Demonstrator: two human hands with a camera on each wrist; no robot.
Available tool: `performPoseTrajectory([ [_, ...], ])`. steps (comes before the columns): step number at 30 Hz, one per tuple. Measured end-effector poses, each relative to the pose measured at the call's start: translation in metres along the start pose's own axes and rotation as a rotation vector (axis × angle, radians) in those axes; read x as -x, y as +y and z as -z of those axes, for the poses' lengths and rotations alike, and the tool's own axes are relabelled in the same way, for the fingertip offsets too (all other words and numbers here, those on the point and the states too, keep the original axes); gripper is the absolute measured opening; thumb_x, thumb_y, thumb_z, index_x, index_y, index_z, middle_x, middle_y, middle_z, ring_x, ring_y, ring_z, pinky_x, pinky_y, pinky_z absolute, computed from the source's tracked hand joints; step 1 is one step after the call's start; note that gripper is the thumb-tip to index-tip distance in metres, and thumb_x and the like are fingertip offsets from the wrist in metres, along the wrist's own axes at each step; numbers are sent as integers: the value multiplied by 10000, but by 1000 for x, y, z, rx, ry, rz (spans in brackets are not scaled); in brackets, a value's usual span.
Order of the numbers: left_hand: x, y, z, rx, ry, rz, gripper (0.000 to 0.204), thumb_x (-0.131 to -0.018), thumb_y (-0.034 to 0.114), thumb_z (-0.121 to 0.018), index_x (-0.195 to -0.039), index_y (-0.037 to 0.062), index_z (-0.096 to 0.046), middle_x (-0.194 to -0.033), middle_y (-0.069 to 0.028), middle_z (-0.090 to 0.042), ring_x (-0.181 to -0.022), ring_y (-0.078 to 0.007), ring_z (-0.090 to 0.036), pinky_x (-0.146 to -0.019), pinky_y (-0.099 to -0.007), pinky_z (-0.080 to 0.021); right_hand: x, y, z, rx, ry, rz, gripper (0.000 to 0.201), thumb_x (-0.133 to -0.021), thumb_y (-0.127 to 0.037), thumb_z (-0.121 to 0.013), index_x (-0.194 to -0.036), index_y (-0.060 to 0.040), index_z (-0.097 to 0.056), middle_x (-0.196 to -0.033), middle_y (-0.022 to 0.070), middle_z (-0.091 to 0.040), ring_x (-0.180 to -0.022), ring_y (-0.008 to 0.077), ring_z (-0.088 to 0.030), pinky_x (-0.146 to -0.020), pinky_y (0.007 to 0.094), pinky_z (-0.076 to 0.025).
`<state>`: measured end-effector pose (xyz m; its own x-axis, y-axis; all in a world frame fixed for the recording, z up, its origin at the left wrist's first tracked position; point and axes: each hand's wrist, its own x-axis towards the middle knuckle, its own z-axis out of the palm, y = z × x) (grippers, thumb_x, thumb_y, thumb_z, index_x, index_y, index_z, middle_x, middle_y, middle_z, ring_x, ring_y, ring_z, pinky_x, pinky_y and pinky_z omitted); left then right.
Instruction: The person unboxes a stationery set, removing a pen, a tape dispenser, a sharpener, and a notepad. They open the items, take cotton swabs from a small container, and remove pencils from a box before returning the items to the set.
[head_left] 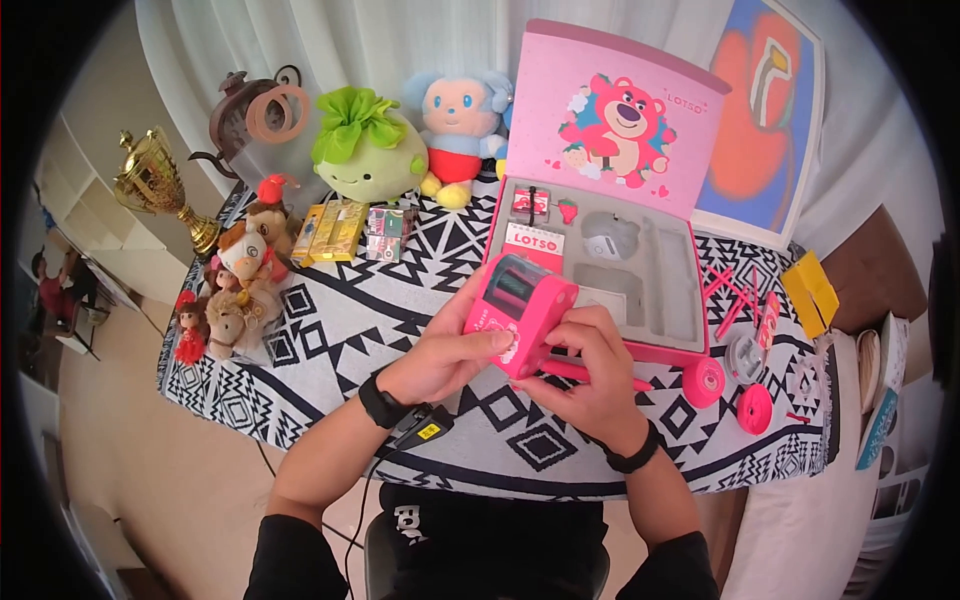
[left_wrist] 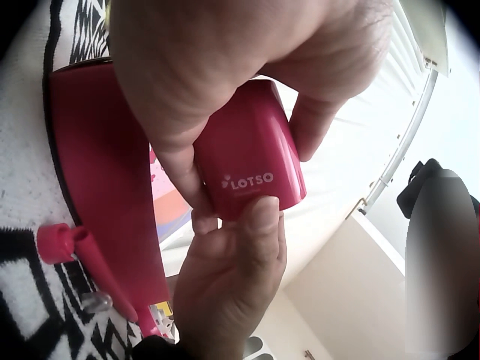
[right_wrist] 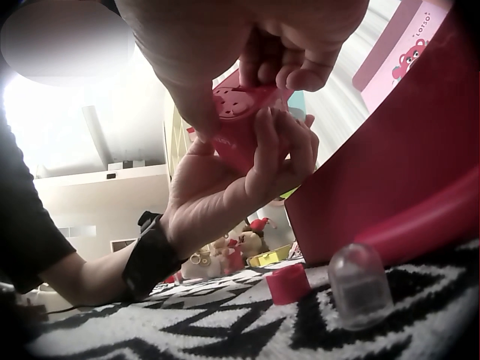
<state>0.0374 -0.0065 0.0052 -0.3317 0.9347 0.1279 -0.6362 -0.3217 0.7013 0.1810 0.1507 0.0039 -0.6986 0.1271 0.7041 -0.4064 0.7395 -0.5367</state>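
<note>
A pink pencil sharpener (head_left: pixel 545 312) with a dark see-through window is held up in front of the open gift box. My left hand (head_left: pixel 450 350) grips its body from the left, thumb across the printed front. At its lower right end, my right hand (head_left: pixel 592 372) holds it with curled fingers and thumb. White LOTSO lettering shows on one pink face of the sharpener (left_wrist: pixel 251 161) in the left wrist view. The right wrist view shows a round plate (right_wrist: pixel 234 103) with several holes on another face. Behind my right hand, a pink stick-like piece (head_left: pixel 565 370) lies on the cloth.
The pink gift box (head_left: pixel 660 352) has grey moulded slots and a raised lid (head_left: pixel 560 90). Pink tape-like rolls (head_left: pixel 704 382), pens (head_left: pixel 735 300) and a yellow carton (head_left: pixel 810 292) lie right. Plush toys (head_left: pixel 370 150) and a gold trophy (head_left: pixel 155 180) stand left and back.
</note>
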Motion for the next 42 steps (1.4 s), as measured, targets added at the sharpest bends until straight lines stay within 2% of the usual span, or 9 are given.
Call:
performPoseTrajectory([
  [6,-1,-1,6,-15,-20,-8,838,-948,-41,-663,-1643,93,-216,-1542,-119,-461,-1451,-233,-459,-1192,-410,-407,0,-1,1,23,-33,-19,518,-699,-162,-957,-1077,-51,-620,-1089,95,-589,-875,250,-618,-694,340,-524],
  [20,-2,-4,6,-7,-39,-35,845,-921,-45,-671,-1635,75,-238,-1543,-133,-467,-1442,-255,-478,-1181,-431,-437,3,4,-3,19,29,32,507,-666,-202,-961,-1033,-49,-647,-1071,95,-610,-879,270,-620,-727,355,-524],
  [30,0,0,6,15,-7,-94,827,-948,10,-678,-1639,87,-231,-1553,-138,-461,-1452,-271,-471,-1189,-463,-421,-1,-7,-2,-20,53,-50,502,-701,-162,-949,-1101,-20,-682,-1119,104,-606,-917,266,-642,-754,355,-542],
  [32,-1,-1,7,22,1,-89,830,-949,11,-678,-1641,91,-227,-1554,-139,-461,-1454,-273,-469,-1189,-466,-419,2,-3,-4,25,68,-7,490,-688,-146,-946,-1079,-10,-683,-1105,105,-615,-913,271,-645,-765,355,-545],
  [42,-3,-7,8,-10,-19,-65,815,-949,2,-657,-1639,58,-228,-1556,-151,-462,-1460,-266,-460,-1216,-443,-375,4,3,-8,-25,76,-43,459,-656,-149,-943,-992,-30,-654,-1067,107,-633,-936,309,-641,-788,388,-538],
])
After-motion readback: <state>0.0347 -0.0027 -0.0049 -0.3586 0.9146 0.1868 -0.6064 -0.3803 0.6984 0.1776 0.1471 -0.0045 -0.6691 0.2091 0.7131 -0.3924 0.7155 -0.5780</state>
